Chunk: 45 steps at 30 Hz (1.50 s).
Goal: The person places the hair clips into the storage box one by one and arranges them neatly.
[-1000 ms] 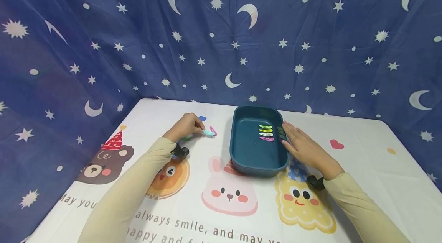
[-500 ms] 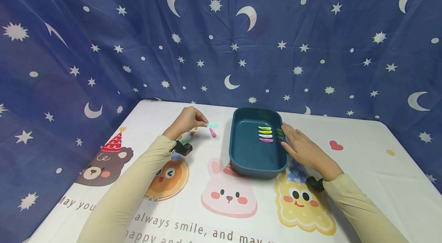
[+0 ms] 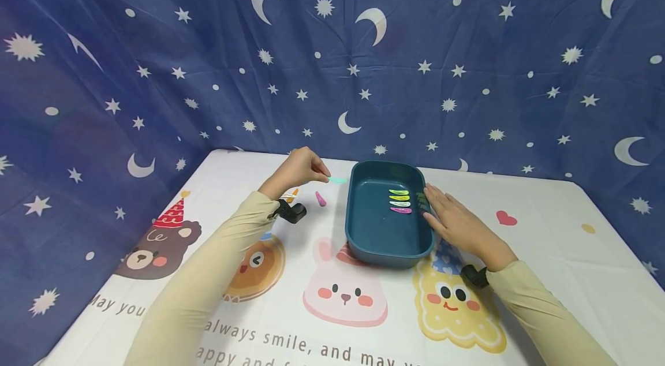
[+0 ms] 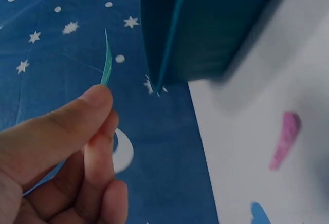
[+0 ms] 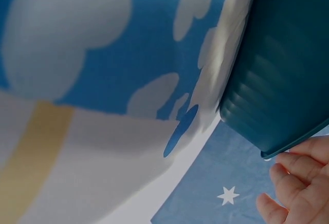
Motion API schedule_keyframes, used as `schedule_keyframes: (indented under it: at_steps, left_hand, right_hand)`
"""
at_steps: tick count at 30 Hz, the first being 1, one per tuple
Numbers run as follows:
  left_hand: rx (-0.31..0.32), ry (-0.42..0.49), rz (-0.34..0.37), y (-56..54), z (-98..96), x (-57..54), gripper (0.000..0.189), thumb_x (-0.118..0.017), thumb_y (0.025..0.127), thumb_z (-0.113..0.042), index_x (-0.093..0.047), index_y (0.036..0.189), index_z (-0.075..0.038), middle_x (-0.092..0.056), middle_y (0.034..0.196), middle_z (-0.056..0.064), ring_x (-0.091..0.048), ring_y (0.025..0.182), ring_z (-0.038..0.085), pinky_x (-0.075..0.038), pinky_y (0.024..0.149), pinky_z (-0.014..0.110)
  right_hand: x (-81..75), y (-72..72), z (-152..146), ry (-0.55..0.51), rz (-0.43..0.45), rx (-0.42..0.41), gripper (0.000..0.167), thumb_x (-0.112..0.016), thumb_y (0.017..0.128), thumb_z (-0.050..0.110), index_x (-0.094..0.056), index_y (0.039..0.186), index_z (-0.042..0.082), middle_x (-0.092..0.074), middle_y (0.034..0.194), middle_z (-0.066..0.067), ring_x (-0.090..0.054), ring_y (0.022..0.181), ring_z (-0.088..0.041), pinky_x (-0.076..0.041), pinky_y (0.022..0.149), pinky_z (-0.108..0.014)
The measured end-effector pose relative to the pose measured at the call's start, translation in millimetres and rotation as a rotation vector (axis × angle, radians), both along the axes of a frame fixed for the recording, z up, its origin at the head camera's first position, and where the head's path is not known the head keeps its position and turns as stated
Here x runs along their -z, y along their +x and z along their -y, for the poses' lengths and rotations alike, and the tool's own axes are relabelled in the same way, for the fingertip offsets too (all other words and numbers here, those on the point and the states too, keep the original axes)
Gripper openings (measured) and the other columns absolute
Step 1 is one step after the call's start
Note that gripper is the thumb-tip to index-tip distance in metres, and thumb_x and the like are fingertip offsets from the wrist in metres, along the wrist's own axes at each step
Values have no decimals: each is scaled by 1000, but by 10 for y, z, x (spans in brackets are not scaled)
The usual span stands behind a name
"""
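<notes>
Moon-and-star cloth point(image 3: 405, 94) hangs behind the white counter point(image 3: 561, 245). Just left of the teal tub point(image 3: 374, 239), your left hand point(image 3: 301, 168) pinches a turquoise clip point(image 3: 337, 180) between its fingers point(image 4: 97, 98); your right hand point(image 3: 464, 224), fingers extended, touches the tub's right wall. Nearer you than the tub, lettering point(image 3: 286, 340) reads "always smile, and may".

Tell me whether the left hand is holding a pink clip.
No, the left hand pinches a turquoise clip, while the nearest pink clip lies on the white tablecloth.

Head camera looks forward and down; both close wrist views share the bin point(image 3: 374, 230), seemingly its outside.
</notes>
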<state>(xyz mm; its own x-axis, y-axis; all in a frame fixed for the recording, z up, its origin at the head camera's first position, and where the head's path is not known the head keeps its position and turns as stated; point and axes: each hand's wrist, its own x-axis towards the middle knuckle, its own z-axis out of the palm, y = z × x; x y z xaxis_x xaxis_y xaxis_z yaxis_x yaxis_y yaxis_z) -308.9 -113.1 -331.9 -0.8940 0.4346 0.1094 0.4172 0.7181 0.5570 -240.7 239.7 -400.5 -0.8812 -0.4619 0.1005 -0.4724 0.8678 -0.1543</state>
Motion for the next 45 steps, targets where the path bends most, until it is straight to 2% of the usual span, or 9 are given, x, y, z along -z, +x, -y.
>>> schedule_keyframes:
  at_steps: [3,7,17,24,29,36,41,45]
  left_hand:
    - [19,1,-7,-9,-110,-36,6,-77,76,-10,-77,81,-6,-74,79,8,-68,71,14,-52,67,25]
    - [48,2,-14,-18,-276,-59,7,-78,75,-10,-77,80,-6,-74,79,8,-68,71,13,-50,63,20]
    - [98,-28,1,-44,-658,-57,6,-78,75,-11,-77,80,-8,-74,80,5,-68,74,13,-52,67,23]
    - [138,-97,-16,-72,-880,-35,6,-78,76,-12,-77,81,-9,-74,81,4,-66,73,13,-50,65,21]
    - [160,-137,-5,-85,-1035,-10,6,-78,76,-12,-77,80,-8,-75,81,4,-66,74,14,-50,65,20]
    - [170,-147,18,-61,-1195,41,6,-78,76,-12,-77,80,-8,-75,81,4,-66,77,13,-50,67,18]
    - [176,-146,9,-58,-1287,125,5,-79,75,-12,-77,76,-7,-74,78,3,-64,72,11,-50,66,18]
    - [181,-172,15,-70,-1340,199,5,-79,75,-13,-77,75,-8,-74,77,2,-64,73,11,-51,73,22]
  right_hand:
    - [-8,3,0,2,4,0,64,-46,98,29,-23,145,-8,-25,152,-24,-24,141,-39,-21,112,-55]
    - [-16,4,3,1,4,-1,64,-46,98,29,-23,144,-9,-25,152,-24,-24,141,-39,-21,112,-55]
    - [-23,3,7,10,12,3,65,-45,98,29,-22,145,-8,-24,153,-24,-23,141,-39,-19,113,-55]
    - [-27,1,6,15,15,8,65,-45,98,30,-21,146,-7,-23,153,-23,-23,141,-39,-19,113,-55]
    - [-23,2,2,19,16,12,65,-45,98,30,-21,146,-7,-23,153,-23,-23,141,-38,-19,113,-55]
    - [-25,-1,3,30,14,10,65,-44,98,31,-21,146,-8,-23,153,-24,-22,141,-38,-19,113,-55]
    - [-32,1,6,37,11,2,65,-44,98,30,-21,145,-8,-23,153,-24,-22,141,-39,-19,113,-55]
    - [-24,-1,5,34,8,0,64,-44,98,30,-21,145,-8,-23,153,-24,-22,141,-39,-19,113,-55]
